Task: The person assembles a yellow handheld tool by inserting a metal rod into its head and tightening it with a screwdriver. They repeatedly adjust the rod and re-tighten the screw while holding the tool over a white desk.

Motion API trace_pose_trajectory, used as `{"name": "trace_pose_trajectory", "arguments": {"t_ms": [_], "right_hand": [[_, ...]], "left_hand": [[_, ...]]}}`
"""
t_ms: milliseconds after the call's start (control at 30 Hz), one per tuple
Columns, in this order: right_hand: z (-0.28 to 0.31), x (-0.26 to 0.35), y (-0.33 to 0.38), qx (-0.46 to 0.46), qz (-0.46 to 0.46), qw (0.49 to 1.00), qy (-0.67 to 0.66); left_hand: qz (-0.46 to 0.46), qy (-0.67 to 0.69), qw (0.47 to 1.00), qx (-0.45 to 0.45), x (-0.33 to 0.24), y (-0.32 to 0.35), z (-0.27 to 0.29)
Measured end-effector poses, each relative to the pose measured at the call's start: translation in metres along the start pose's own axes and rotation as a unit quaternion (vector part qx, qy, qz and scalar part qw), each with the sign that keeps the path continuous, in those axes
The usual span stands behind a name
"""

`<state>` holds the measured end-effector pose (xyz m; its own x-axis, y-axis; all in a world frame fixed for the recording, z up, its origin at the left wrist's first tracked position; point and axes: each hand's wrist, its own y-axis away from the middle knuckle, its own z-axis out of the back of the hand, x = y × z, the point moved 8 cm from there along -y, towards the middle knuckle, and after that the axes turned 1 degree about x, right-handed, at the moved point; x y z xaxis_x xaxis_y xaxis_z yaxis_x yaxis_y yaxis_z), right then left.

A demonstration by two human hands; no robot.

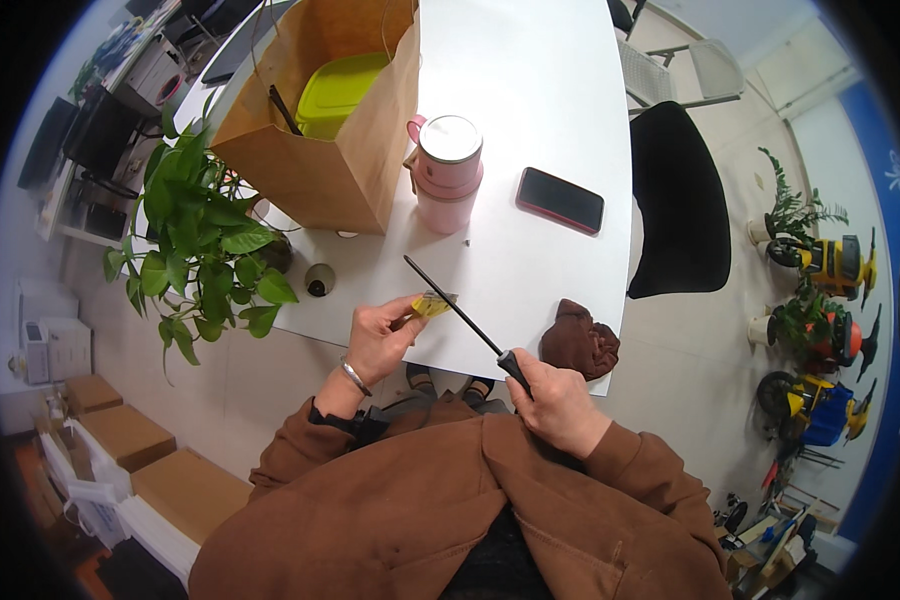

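My right hand (560, 405) is closed round the black handle of a screwdriver (462, 312). Its long dark shaft slants up and to the left over the table's near edge. Between the thumb and fingers of my left hand (380, 335) is a small yellow piece (431, 304) with a greyish, shiny part; its exact kind is too small to make out. The shaft passes close to this piece, and whether they touch I cannot tell. A tiny object (468, 242) lies on the white table (530, 90) beyond the screwdriver's tip.
A pink lidded tumbler (448, 190) stands beside a paper bag (310, 180) holding a lime-green container (340, 95). Right of them lie a phone (560, 201) and a crumpled brown cloth item (578, 341). A leafy plant (195, 235) hangs over the left edge; a black chair (680, 200) adjoins the right.
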<state>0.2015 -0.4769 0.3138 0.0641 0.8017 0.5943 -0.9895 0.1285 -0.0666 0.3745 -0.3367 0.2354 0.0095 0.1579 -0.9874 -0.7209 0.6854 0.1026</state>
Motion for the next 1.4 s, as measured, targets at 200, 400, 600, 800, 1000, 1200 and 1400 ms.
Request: {"name": "trace_pose_trajectory", "arguments": {"t_ms": [200, 400, 600, 800, 1000, 1200, 1400], "right_hand": [[-0.008, 0.005, 0.005, 0.007, -0.010, 1.000, 0.006], [-0.009, 0.000, 0.000, 0.003, -0.032, 0.997, -0.071], [0.008, -0.038, -0.008, -0.071, -0.089, 0.993, -0.003], [-0.030, -0.071, -0.025, -0.029, -0.071, 0.988, 0.134], [-0.054, -0.098, -0.035, 0.027, -0.069, 0.974, 0.213], [-0.066, -0.116, -0.035, 0.106, -0.086, 0.961, 0.240], [-0.045, -0.034, -0.033, 0.065, 0.054, 0.974, 0.210]], "left_hand": [[0.017, 0.007, 1.000, 0.009, -0.003, 0.002, -0.001], [0.035, 0.039, 0.998, 0.025, 0.001, 0.003, 0.001], [0.065, 0.204, 0.977, -0.007, 0.018, 0.008, 0.034], [0.074, 0.282, 0.957, 0.002, 0.029, 0.036, 0.056], [0.066, 0.285, 0.953, -0.082, 0.032, 0.096, 0.060], [0.028, 0.252, 0.932, -0.258, 0.035, 0.176, 0.069], [-0.023, 0.250, 0.855, -0.453, 0.076, 0.254, 0.114]]}}
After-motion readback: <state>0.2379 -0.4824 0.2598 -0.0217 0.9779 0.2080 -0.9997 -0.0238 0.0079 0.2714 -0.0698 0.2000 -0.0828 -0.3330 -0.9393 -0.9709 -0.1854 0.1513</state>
